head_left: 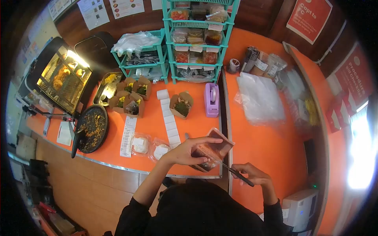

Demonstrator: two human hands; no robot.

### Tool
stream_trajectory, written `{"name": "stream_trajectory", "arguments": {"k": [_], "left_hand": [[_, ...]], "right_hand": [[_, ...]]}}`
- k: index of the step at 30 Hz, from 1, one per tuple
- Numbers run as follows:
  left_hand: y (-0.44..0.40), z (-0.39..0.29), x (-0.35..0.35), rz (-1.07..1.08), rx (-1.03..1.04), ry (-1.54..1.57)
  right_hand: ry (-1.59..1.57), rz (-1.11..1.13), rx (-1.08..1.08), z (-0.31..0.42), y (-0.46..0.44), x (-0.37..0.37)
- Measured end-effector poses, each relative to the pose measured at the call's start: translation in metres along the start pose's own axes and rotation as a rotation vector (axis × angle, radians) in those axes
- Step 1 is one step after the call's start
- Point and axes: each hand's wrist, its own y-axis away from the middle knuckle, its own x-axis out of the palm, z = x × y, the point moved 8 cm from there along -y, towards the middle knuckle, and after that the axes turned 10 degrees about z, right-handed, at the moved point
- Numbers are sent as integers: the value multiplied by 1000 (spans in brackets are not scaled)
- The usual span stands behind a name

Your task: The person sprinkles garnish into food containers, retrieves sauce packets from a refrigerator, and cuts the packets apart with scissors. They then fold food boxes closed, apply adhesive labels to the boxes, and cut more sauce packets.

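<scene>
My left hand (193, 151) is closed around a brown paper food box (220, 145) at the counter's front edge. Something clear and shiny, perhaps a plastic packet (202, 166), shows under its fingers; the contents are hard to make out. In my right hand (254, 174) is a pair of black-handled scissors (241, 177), the blades pointing up and left against the box. Left of my left hand lie two round white items in clear wrap (140, 144). A long printed receipt (128, 135) and an unrolled label strip (168, 118) lie beyond.
Several filled boxes (132, 107) and another box (181, 105) stand farther back. A purple tape dispenser (212, 100), black pan (92, 128), lit display case (65, 78) and green rack (197, 39) surround them. Plastic bags (260, 98) lie right.
</scene>
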Motion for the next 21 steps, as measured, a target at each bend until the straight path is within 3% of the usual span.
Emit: {"name": "stream_trajectory", "arguments": {"k": [4,7,13,16,18,21], "left_hand": [[0,11,-2,-14,-4,94],[0,9,-2,-31,13,151],[-9,16,1,4,75,151],[-9,21,-1,-4,50,150],[-9,31,-2,5,8,175],[-14,41,6,47,-44,226]], "right_hand": [[-54,-65,-78,10,5,3],[35,-106,-2,5,8,3],[-69,-151,-131,4,6,12],[-44,-145,-80,2,11,13],[-55,-139,69,-5,14,15],[-192,-179,27,9,11,22]]}}
